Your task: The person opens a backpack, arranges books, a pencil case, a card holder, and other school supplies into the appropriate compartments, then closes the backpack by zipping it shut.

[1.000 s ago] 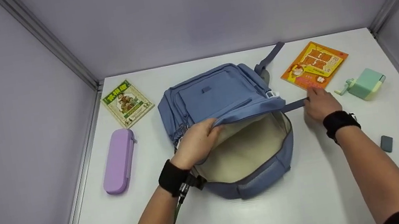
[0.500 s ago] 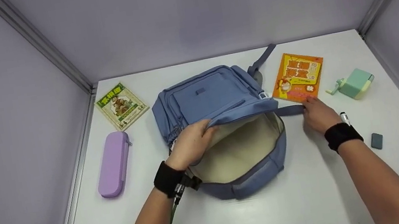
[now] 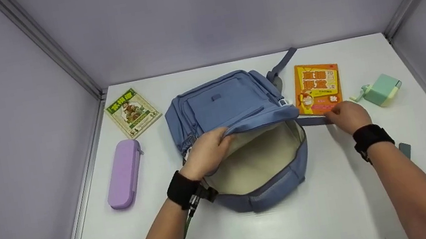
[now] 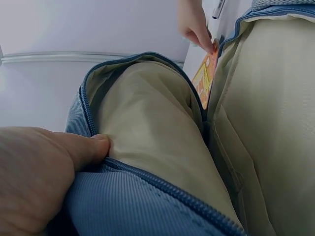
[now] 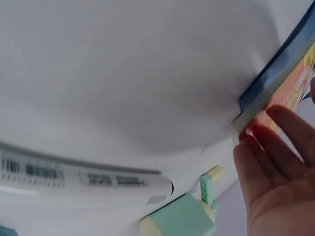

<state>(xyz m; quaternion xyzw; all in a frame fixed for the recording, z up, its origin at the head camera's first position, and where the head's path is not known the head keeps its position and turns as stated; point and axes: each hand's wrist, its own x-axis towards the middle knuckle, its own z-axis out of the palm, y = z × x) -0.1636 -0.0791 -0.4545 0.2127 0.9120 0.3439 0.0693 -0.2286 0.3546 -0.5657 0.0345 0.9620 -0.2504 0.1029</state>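
A blue backpack (image 3: 231, 99) lies on the white table with its main compartment unzipped, the cream lining showing. My left hand (image 3: 208, 152) grips the zipped upper edge of the opening and holds it up; in the left wrist view the thumb (image 4: 96, 146) lies over that edge. To the right of the bag is an orange book (image 3: 317, 88), face up. My right hand (image 3: 351, 116) touches the book's near right corner, its fingers (image 5: 288, 130) fairly straight in the right wrist view. A blue strap (image 3: 312, 121) runs from the bag to just below the book.
A purple pencil case (image 3: 124, 174) and a green-bordered book (image 3: 133, 113) lie left of the bag. A mint hand-crank pencil sharpener (image 3: 382, 89), a small dark eraser-like block (image 3: 405, 149) and a white marker (image 5: 93, 179) are on the right. Grey walls (image 3: 196, 15) enclose the table.
The orange book has turned counterclockwise and moved left, closer to the backpack. My right hand has stayed at its near edge, ending at the corner. The left hand still holds the bag's edge.
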